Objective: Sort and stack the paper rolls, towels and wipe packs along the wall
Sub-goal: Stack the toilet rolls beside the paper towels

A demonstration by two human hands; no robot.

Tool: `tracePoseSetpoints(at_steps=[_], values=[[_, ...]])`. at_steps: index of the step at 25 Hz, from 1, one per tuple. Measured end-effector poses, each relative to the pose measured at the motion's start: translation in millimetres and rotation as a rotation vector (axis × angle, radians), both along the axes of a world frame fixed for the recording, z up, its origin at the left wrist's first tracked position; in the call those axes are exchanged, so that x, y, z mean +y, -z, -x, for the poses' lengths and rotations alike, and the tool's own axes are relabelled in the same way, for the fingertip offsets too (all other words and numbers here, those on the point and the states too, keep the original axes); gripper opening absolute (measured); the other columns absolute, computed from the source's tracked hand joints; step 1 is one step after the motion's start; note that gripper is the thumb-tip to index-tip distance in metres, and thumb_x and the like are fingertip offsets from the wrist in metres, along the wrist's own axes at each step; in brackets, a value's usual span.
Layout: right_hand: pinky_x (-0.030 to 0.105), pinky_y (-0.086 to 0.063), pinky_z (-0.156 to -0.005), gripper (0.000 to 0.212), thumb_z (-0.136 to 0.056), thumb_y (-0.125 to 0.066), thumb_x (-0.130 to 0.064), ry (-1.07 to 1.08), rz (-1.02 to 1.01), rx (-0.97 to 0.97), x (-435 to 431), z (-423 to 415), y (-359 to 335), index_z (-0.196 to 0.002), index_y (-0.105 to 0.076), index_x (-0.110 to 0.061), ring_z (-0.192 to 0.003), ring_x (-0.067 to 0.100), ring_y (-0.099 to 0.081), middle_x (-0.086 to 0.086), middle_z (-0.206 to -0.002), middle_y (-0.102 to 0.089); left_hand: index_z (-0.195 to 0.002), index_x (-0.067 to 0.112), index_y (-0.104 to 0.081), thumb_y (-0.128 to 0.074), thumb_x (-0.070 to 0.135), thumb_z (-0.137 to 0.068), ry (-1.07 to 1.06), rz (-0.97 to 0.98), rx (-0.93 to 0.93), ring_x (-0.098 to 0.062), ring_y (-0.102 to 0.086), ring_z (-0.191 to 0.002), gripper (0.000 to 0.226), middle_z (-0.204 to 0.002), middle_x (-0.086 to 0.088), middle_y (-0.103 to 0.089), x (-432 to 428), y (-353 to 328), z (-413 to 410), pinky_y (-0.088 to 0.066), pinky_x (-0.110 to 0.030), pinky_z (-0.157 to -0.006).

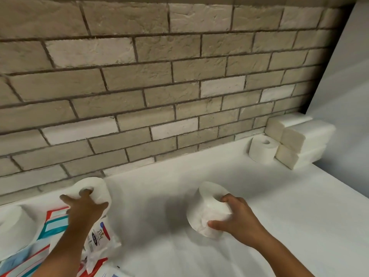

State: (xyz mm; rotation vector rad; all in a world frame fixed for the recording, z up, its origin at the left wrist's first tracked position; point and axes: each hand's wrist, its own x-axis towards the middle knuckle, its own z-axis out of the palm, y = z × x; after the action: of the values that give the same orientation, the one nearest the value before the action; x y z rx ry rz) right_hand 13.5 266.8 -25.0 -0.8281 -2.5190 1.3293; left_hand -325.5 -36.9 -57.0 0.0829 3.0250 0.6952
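My left hand (83, 208) grips a white paper roll (97, 188) near the brick wall, one finger hooked in its core. My right hand (237, 214) holds a second white paper roll (207, 204) in the middle of the white surface, thumb at the core, fingers under its side. A third roll (262, 149) stands upright by the wall at the far right, touching a stack of white folded towel packs (299, 140) in the corner. Wipe packs (99, 236) with red and teal print lie under my left forearm.
Another white roll (14, 224) sits at the left edge, partly cut off. The brick wall (159, 86) runs along the back of the white surface (179, 246). A pale side wall (351, 96) closes the right end.
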Motion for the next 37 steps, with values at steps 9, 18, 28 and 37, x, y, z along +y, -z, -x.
tracePoseSetpoints(at_steps=[9,18,28,37], values=[[0.036,-0.059,-0.085,0.071,-0.051,-0.085,-0.074,0.212,0.095,0.085,37,-17,16,-0.106,-0.063,-0.035,-0.1,0.012,-0.067,-0.008,-0.114,-0.066,-0.137,0.019,-0.049,-0.086,0.023,-0.077,0.174,-0.303,0.274,-0.049,-0.042,-0.13,0.071,-0.154,-0.011,-0.021,35,-8,-56,-0.044,-0.057,-0.106],[0.024,-0.052,-0.066,0.043,-0.072,-0.088,-0.051,0.276,0.12,0.148,111,-27,-4,-0.099,-0.066,-0.027,-0.089,0.012,-0.07,-0.005,-0.103,-0.073,-0.119,0.026,-0.067,-0.095,0.023,-0.062,0.346,-0.472,-0.037,-0.031,-0.041,-0.137,0.063,-0.151,-0.014,-0.031,163,15,-168,-0.032,-0.034,-0.114],[0.03,-0.048,-0.085,0.064,-0.069,-0.09,-0.052,0.276,-0.056,0.051,263,-18,-38,-0.12,-0.062,-0.025,-0.107,0.018,-0.061,-0.005,-0.12,-0.061,-0.126,0.044,-0.059,-0.083,0.035,-0.071,0.611,-0.301,-0.111,-0.017,-0.049,-0.135,0.061,-0.157,0.011,-0.024,342,7,-202,-0.039,-0.021,-0.094],[0.042,-0.054,-0.095,0.074,-0.069,-0.086,-0.056,0.276,-0.199,0.074,367,19,-37,-0.128,-0.061,-0.021,-0.113,0.029,-0.061,0.01,-0.121,-0.062,-0.129,0.036,-0.059,-0.084,0.031,-0.07,0.586,-0.421,-0.164,-0.02,-0.053,-0.123,0.064,-0.144,0.007,-0.032,476,7,-193,-0.038,-0.018,-0.091]])
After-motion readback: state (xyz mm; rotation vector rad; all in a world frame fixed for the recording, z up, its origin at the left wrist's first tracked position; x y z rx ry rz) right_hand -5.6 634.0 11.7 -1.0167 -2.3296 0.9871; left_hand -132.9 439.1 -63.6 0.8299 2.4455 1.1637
